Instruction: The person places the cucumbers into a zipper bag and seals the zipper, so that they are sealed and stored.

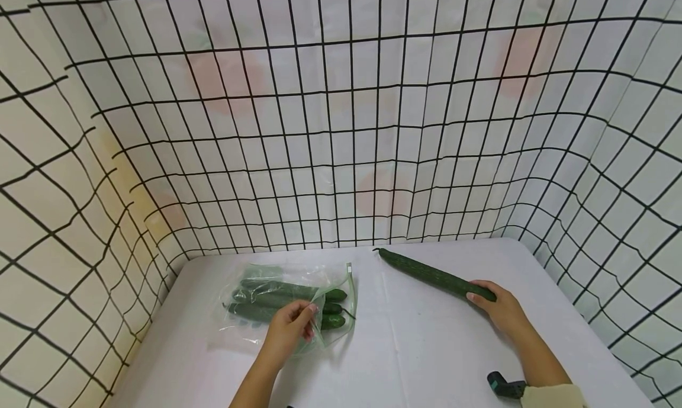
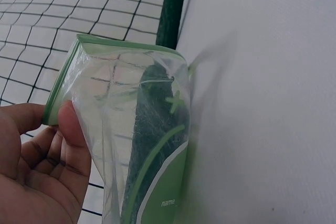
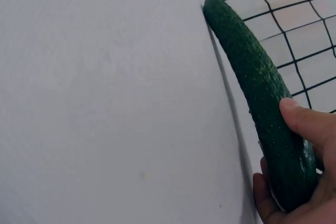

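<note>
A clear zip bag (image 1: 229, 334) with a green zip edge (image 2: 126, 44) lies on the left of the white table, its mouth facing right. Several cucumbers (image 1: 333, 322) rest inside, ends toward the mouth. My left hand (image 1: 292, 325) pinches the bag's near edge by the mouth between thumb and finger; in the left wrist view the mouth's edge stands lifted. Toward the right, my right hand (image 1: 498, 310) grips one long dark green cucumber (image 1: 426, 273) by its near end. Its thin stem points to the back, and the right wrist view shows the thumb on top.
Black wire mesh (image 1: 319, 129) over pale cloth borders the back and both sides of the white table (image 1: 415, 349). A dark device (image 1: 503, 386) is by the right wrist, next to a pale sleeve (image 1: 554, 397).
</note>
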`<move>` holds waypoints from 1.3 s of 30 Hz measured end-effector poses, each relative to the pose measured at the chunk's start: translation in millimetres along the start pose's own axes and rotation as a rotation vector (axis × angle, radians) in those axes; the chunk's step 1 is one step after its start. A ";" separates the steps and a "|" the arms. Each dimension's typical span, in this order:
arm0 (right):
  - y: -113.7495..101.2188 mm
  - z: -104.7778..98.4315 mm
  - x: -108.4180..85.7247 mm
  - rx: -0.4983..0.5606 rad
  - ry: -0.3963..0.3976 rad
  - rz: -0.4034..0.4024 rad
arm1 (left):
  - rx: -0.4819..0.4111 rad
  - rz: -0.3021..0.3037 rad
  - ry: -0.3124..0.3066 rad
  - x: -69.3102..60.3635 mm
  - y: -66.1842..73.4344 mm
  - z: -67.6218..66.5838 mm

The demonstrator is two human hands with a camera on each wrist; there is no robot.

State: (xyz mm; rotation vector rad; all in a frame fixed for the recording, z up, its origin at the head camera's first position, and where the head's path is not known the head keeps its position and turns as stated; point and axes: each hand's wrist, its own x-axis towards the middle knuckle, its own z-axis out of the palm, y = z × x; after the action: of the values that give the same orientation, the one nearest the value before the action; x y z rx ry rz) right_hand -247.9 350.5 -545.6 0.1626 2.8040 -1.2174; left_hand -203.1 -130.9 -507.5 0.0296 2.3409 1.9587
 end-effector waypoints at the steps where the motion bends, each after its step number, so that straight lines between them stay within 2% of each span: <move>1: -1.0 0.1 -0.7 0.009 0.001 0.003 | 0.001 -0.002 0.000 -0.1 0.0 -0.1; 13: 1.1 -1.2 -7.0 0.114 -0.014 0.052 | 0.001 0.001 -0.001 -0.5 0.1 -0.1; 18: -0.1 -4.0 -12.8 0.133 -0.030 0.040 | -0.004 0.002 -0.001 -1.2 0.8 0.0; 27: -2.2 -6.6 -23.3 0.186 -0.019 -0.030 | -0.012 0.005 0.001 -1.3 1.6 -0.2; 39: 1.4 -7.0 -32.4 0.186 -0.057 -0.046 | -0.012 0.003 -0.001 -0.8 -0.7 0.5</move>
State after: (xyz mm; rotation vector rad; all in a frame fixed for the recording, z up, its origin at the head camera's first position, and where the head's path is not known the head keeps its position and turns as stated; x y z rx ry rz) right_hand -215.9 354.4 -538.1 0.0731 2.6586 -1.4680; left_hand -202.2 -130.6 -508.2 0.0335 2.3295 1.9743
